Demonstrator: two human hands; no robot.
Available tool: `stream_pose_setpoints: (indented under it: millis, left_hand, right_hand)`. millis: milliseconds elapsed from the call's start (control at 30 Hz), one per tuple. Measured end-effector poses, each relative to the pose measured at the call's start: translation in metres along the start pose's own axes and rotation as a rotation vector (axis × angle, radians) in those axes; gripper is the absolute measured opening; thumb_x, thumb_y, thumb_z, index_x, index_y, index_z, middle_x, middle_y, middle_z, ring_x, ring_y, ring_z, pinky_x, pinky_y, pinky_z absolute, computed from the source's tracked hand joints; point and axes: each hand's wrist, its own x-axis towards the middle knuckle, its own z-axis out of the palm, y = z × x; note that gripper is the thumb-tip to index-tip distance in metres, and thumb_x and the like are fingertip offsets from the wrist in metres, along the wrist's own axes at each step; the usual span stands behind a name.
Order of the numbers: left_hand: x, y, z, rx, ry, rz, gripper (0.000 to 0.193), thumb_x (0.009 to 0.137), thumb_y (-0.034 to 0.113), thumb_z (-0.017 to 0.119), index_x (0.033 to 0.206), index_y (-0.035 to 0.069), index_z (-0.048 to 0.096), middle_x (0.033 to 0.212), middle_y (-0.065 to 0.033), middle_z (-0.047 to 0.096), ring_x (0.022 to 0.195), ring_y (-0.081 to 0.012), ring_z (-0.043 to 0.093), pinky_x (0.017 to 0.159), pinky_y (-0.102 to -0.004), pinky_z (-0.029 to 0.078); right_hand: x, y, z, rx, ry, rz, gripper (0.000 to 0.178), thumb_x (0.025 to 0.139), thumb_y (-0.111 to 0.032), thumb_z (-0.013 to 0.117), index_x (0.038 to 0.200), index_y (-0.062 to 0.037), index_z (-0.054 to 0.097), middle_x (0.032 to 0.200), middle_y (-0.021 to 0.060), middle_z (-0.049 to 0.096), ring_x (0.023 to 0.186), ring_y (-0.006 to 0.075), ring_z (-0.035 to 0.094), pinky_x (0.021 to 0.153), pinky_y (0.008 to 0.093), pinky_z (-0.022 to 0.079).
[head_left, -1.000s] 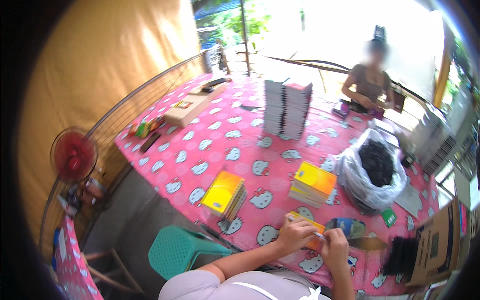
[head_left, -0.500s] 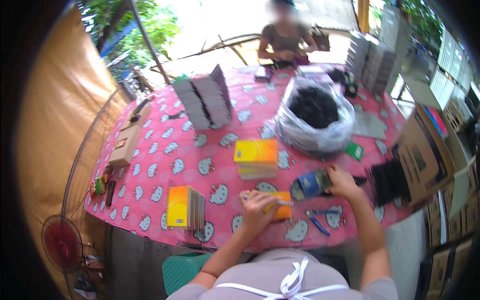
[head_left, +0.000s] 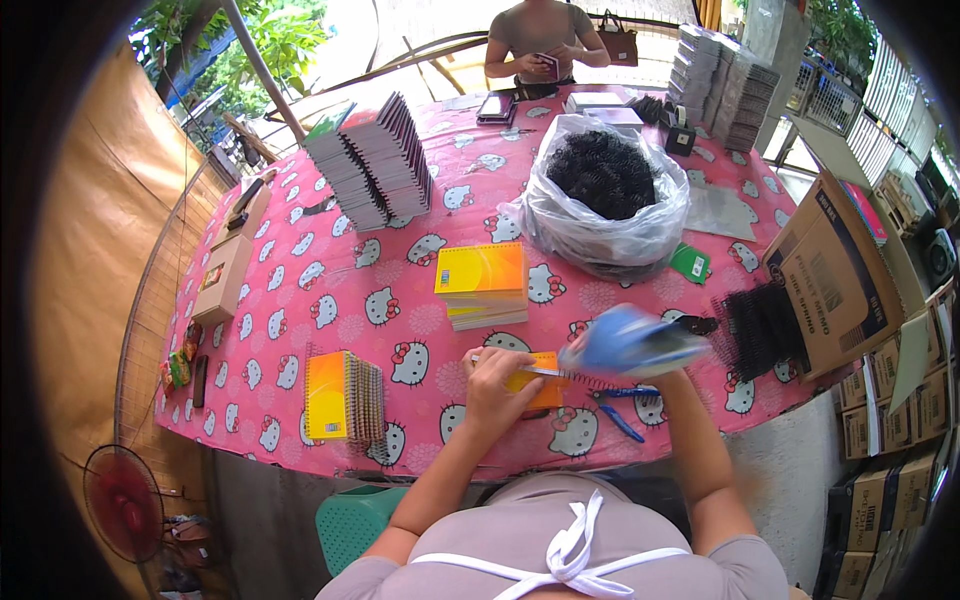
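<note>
My left hand (head_left: 492, 385) is closed on a small orange notebook (head_left: 546, 396) lying on the table, fingers over its upper side. A thin spiral coil (head_left: 592, 380) runs rightward from the notebook's edge. My right hand (head_left: 672, 386) is wrapped round a blue handheld tool (head_left: 635, 340), smeared by motion and held just above the coil; most of its fingers are hidden behind it. Beside the notebook lie blue-handled cutting pliers (head_left: 620, 408). A stack of yellow-orange notebooks (head_left: 482, 280) stands farther off, and a spiral-bound stack (head_left: 343, 398) is to the left.
A plastic bag (head_left: 610, 235) full of black coils stands beyond my right hand. More black coils (head_left: 757, 325) lie by a cardboard box (head_left: 835, 280) at right. Tall notebook stacks (head_left: 372, 165) stand at far left. Opposite, a person (head_left: 545, 45) handles a small booklet.
My right hand has raised and turned the blue tool, bringing it closer to the notebook. The coil now shows beyond the notebook's edge. My left hand stays on the notebook; the view has shifted.
</note>
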Motion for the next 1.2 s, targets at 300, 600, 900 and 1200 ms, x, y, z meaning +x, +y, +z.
stream_pose_setpoints:
  millis: [300, 600, 900, 1200]
  left_hand:
    - [0.009, 0.005, -0.009, -0.073, -0.078, -0.1, 0.036, 0.061, 0.012, 0.08, 0.093, 0.01, 0.064, 0.085, -0.003, 0.066, 0.086, -0.0221, 0.062, 0.087, -0.0372, 0.039]
    - [-0.006, -0.022, -0.017, -0.307, 0.034, -0.232, 0.033, 0.07, -0.003, 0.075, 0.1, 0.003, 0.061, 0.108, -0.0102, 0.062, 0.096, -0.0217, 0.063, 0.087, -0.032, 0.05]
    - [-0.034, -0.052, -0.006, -0.985, 0.181, -0.533, 0.033, 0.081, -0.013, 0.062, 0.112, -0.001, 0.063, 0.106, -0.0102, 0.067, 0.096, -0.0128, 0.063, 0.083, -0.0258, 0.053]
    - [-0.037, -0.063, -0.01, -1.024, 0.144, -0.529, 0.032, 0.081, -0.012, 0.062, 0.109, 0.001, 0.066, 0.102, -0.0112, 0.069, 0.091, -0.0147, 0.065, 0.079, -0.0255, 0.054]
  right_hand:
    - [0.02, -0.021, 0.001, -0.369, -0.001, 0.093, 0.039, 0.068, -0.003, 0.074, 0.104, 0.0019, 0.063, 0.081, 0.0004, 0.064, 0.078, 0.0068, 0.056, 0.072, 0.0296, 0.05]
    - [0.027, -0.025, 0.014, 0.029, -0.028, 0.267, 0.033, 0.063, 0.0, 0.069, 0.096, -0.001, 0.062, 0.084, 0.0043, 0.068, 0.076, 0.0182, 0.065, 0.07, 0.0326, 0.05]
    - [0.053, -0.021, 0.041, -0.197, -0.03, 0.009, 0.039, 0.064, 0.002, 0.072, 0.102, -0.0025, 0.065, 0.087, 0.0048, 0.068, 0.082, 0.0119, 0.061, 0.077, 0.0311, 0.049]
    - [0.037, -0.014, 0.033, -0.796, 0.13, 0.304, 0.033, 0.068, -0.005, 0.062, 0.1, -0.0094, 0.059, 0.1, 0.0137, 0.064, 0.097, 0.0369, 0.06, 0.075, 0.0479, 0.049]
